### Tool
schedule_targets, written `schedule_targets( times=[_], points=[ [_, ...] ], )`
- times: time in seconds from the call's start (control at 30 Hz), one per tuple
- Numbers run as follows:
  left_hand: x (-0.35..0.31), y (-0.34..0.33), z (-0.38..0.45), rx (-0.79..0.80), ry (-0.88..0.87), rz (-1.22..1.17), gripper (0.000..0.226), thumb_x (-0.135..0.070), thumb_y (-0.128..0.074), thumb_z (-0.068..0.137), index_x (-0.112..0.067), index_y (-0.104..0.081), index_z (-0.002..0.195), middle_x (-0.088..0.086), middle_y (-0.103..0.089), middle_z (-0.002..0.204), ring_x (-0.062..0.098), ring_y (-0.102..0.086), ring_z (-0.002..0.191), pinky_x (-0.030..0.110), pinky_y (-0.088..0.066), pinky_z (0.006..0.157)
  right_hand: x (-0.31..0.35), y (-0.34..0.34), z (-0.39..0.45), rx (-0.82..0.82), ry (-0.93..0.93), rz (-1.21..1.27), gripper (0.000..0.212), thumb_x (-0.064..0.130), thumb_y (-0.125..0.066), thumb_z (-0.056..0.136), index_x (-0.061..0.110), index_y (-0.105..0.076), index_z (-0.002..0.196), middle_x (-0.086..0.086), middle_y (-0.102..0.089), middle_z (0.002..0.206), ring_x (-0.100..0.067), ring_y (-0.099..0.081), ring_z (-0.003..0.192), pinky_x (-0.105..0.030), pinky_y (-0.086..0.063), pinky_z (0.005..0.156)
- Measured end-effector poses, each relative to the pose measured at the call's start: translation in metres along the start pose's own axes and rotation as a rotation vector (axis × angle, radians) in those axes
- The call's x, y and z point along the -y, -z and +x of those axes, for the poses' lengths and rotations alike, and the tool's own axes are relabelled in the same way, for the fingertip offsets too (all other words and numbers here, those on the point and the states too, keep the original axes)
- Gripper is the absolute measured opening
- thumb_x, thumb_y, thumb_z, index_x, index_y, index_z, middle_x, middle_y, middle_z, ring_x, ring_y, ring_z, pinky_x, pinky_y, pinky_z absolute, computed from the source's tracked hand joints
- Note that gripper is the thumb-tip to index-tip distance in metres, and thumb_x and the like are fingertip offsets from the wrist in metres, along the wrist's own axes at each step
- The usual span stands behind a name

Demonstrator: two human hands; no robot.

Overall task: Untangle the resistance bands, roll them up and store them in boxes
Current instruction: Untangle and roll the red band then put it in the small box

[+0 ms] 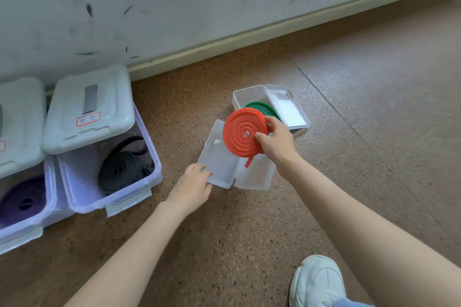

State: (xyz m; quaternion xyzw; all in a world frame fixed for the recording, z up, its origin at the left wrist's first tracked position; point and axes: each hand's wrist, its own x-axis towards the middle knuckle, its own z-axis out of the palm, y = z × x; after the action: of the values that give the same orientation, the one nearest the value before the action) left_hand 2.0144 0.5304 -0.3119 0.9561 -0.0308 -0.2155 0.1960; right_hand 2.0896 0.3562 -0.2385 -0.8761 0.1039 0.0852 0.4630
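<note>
Speckled brown floor [249, 232] meets a scuffed wall across the top of the frame. At centre, the right hand [275, 144] pinches a coiled red band [243, 133] above an open clear box [254, 174], while the left hand [193, 185] grips that box's lid [219, 157]. Just beyond, a second box [249, 97] holds a green band [262, 108]. Bins [104, 157] at left hold dark coils.
</note>
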Motion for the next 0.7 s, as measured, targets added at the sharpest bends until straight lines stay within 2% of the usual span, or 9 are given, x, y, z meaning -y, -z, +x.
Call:
schedule_targets(
  times=[0.03,0.1,0.17,0.2,0.3,0.37,0.47,0.63,0.7],
  points=[
    [0.004,-0.003,-0.003,-0.033,-0.007,-0.016,0.037,-0.018,-0.042,0.098,-0.010,-0.047,0.134,0.006,-0.038,0.144,0.019,-0.024,0.138,0.031,-0.027,0.110,-0.008,0.001,0.002,-0.014,0.004,-0.088,0.038,0.002,-0.053,0.084,0.013,-0.056,0.121,-0.009,-0.063,0.114,-0.025,-0.056,0.109,-0.026,-0.040,0.092],
    [0.005,-0.007,-0.007,-0.207,-0.013,-0.095,0.033,-0.012,-0.045,0.096,-0.010,-0.052,0.128,0.005,-0.043,0.137,0.019,-0.033,0.130,0.027,-0.033,0.103,-0.019,-0.004,0.003,-0.034,0.050,-0.200,0.038,0.004,-0.052,0.087,0.014,-0.054,0.123,-0.011,-0.062,0.115,-0.029,-0.055,0.109,-0.030,-0.039,0.091],
    [0.004,-0.006,-0.002,-0.386,0.030,-0.148,0.029,-0.010,-0.049,0.093,-0.009,-0.055,0.121,0.007,-0.045,0.129,0.022,-0.039,0.120,0.028,-0.037,0.096,-0.021,-0.016,0.004,-0.029,0.137,-0.125,0.039,0.004,-0.052,0.088,0.012,-0.052,0.126,-0.012,-0.063,0.113,-0.029,-0.057,0.106,-0.033,-0.041,0.094],
    [0.004,-0.003,0.005,-0.424,0.076,-0.180,0.029,-0.011,-0.051,0.093,-0.009,-0.055,0.121,0.009,-0.046,0.126,0.024,-0.041,0.117,0.030,-0.038,0.093,-0.020,-0.023,0.005,-0.019,0.176,-0.072,0.039,0.004,-0.054,0.088,0.012,-0.051,0.127,-0.011,-0.064,0.112,-0.028,-0.058,0.104,-0.035,-0.043,0.094],
    [0.006,0.011,0.032,-0.341,0.210,-0.306,0.032,-0.019,-0.054,0.092,-0.012,-0.050,0.123,0.008,-0.050,0.118,0.026,-0.051,0.109,0.035,-0.042,0.086,-0.014,-0.042,0.015,0.080,0.205,0.035,0.039,0.005,-0.057,0.088,0.013,-0.051,0.125,-0.003,-0.061,0.106,-0.024,-0.060,0.099,-0.034,-0.047,0.090],
    [0.008,0.016,0.046,-0.274,0.232,-0.256,0.025,-0.020,-0.057,0.091,-0.013,-0.053,0.115,0.006,-0.055,0.106,0.027,-0.057,0.102,0.035,-0.043,0.079,-0.013,-0.050,0.025,0.213,0.166,0.082,0.038,0.004,-0.056,0.089,0.013,-0.049,0.125,-0.005,-0.059,0.110,-0.025,-0.060,0.099,-0.042,-0.049,0.091],
    [0.018,0.015,0.053,-0.300,0.245,-0.315,0.017,-0.012,-0.057,0.089,-0.015,-0.058,0.105,0.003,-0.062,0.096,0.024,-0.059,0.093,0.031,-0.042,0.073,-0.020,-0.056,0.039,0.354,0.144,0.035,0.037,0.001,-0.054,0.089,0.012,-0.047,0.125,-0.010,-0.058,0.118,-0.030,-0.058,0.106,-0.047,-0.049,0.092],
    [0.031,0.010,0.055,-0.331,0.208,-0.351,0.011,-0.011,-0.056,0.089,-0.017,-0.058,0.097,0.000,-0.063,0.090,0.020,-0.059,0.084,0.029,-0.042,0.070,-0.029,-0.060,0.065,0.511,0.389,-0.369,0.044,-0.002,-0.053,0.087,0.007,-0.046,0.130,-0.015,-0.059,0.121,-0.031,-0.054,0.112,-0.033,-0.038,0.095],
    [0.031,0.009,0.054,-0.339,0.225,-0.402,0.008,-0.013,-0.058,0.088,-0.018,-0.058,0.094,0.002,-0.064,0.088,0.020,-0.060,0.083,0.030,-0.046,0.070,-0.027,-0.063,0.073,0.579,0.496,-0.575,0.046,-0.001,-0.051,0.088,0.009,-0.044,0.132,-0.014,-0.058,0.124,-0.030,-0.052,0.115,-0.032,-0.037,0.093]
  ],
)
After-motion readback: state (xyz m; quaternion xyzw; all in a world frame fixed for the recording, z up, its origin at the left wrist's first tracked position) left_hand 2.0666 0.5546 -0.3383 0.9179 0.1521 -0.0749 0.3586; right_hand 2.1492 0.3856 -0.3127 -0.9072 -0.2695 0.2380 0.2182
